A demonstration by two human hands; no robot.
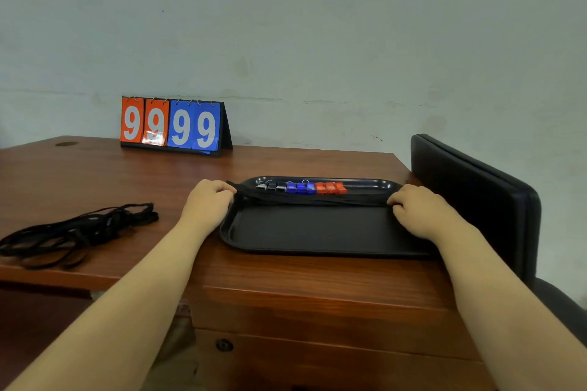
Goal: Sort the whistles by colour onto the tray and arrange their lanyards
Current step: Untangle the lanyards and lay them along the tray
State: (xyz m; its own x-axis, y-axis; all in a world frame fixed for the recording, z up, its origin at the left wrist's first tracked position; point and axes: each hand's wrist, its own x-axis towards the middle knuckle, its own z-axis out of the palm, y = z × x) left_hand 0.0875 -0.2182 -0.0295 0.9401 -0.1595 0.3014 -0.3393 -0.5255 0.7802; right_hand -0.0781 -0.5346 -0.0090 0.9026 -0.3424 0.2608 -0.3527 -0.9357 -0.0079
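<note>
A black tray [317, 232] lies on the wooden desk. Along its far side stands a row of whistles: three black ones [271, 186] on the left, three blue ones [300, 187] in the middle, three orange-red ones [330, 188] on the right. A bundle of black lanyards [314, 198] is stretched straight across the tray just in front of the whistles. My left hand [208, 205] is closed on the bundle's left end at the tray's left rim. My right hand [419, 209] is closed on its right end at the right rim.
A second heap of black lanyards [79, 228] lies loose on the desk [286, 276] to the left. A flip scoreboard [173, 125] reading 9999 stands at the back against the wall. A black padded chair back [476, 197] rises right of the tray.
</note>
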